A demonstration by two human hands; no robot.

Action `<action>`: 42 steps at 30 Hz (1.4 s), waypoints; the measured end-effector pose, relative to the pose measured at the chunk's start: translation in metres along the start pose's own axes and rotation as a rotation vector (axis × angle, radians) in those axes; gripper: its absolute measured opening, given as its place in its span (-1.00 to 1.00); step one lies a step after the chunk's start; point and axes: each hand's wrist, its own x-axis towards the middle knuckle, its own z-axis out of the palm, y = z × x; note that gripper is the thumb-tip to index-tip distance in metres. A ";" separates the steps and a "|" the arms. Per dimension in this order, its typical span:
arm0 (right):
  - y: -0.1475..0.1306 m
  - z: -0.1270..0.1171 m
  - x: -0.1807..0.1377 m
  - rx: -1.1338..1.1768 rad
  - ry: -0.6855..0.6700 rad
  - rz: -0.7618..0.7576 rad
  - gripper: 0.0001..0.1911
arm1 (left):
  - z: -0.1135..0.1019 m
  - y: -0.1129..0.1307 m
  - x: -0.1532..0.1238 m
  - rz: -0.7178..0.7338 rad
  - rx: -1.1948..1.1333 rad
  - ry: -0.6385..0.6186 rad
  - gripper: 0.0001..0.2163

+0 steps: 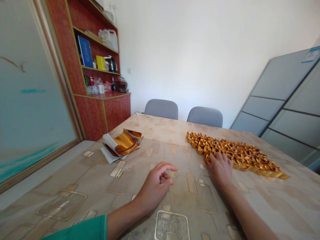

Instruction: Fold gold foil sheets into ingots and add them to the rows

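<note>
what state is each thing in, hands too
folded gold pieces: packed close together
gold sheets: stacked in a bent, curling pile
left hand: half curled, holding nothing
right hand: at the folded gold pieces' near-left edge, grip hidden
tablecloth: spread out
gray chairs: standing at the far side
lower cabinet doors: shut
kettle: upright on a shelf

Sticker on grey panel (print too small), no legible text

Bright, soft light washes the far wall, glints dance across the gold pieces at right, and the cabinet leans, lens-stretched, left!
</note>
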 end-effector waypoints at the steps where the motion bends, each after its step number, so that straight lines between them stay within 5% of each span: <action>1: 0.002 0.002 0.001 -0.012 0.003 -0.004 -0.91 | 0.000 0.001 0.000 0.003 0.005 -0.002 -0.71; 13: 0.005 0.011 0.008 0.005 0.084 -0.081 -0.85 | -0.013 0.002 0.011 0.097 0.107 0.043 -0.76; 18: 0.000 0.005 0.000 0.123 0.169 -0.149 -0.78 | -0.058 0.010 0.034 0.269 0.621 0.212 -0.80; 23: -0.011 -0.003 -0.006 0.241 0.205 -0.245 -0.78 | -0.132 0.010 0.051 0.174 0.891 0.418 -0.73; 28: -0.020 -0.003 -0.008 0.324 0.182 -0.322 -0.79 | -0.180 -0.008 0.042 -0.013 1.124 0.418 -0.72; 42: -0.021 0.003 -0.007 0.652 0.085 -0.366 -0.79 | -0.196 -0.007 0.032 -0.197 1.353 0.311 -0.82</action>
